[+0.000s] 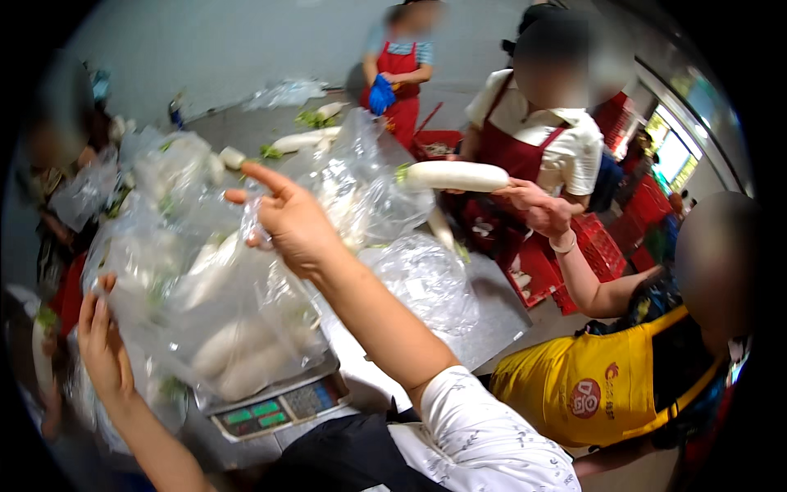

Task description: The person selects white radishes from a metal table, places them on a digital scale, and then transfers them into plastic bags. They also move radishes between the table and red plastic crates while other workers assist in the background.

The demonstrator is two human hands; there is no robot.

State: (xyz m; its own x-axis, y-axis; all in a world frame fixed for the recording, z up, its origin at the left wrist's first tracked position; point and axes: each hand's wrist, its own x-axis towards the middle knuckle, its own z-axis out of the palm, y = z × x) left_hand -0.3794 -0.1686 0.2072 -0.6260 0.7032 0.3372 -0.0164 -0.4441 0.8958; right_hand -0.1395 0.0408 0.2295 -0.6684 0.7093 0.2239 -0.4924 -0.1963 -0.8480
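Note:
A clear plastic bag with several white daikon radishes in it rests on an electronic scale with lit green displays. My left hand has the bag's left edge at its fingertips. On the other side, my right hand grips the bag's upper rim in its curled lower fingers. Its index finger points out over the table. To the right of that hand, a co-worker's hand holds a single daikon level, a short green stub at its far end.
More bagged daikon crowd the left of the metal table. A crumpled plastic bag lies right of the scale. Loose daikon lie farther back. Co-workers in red and yellow aprons stand around, with red crates behind.

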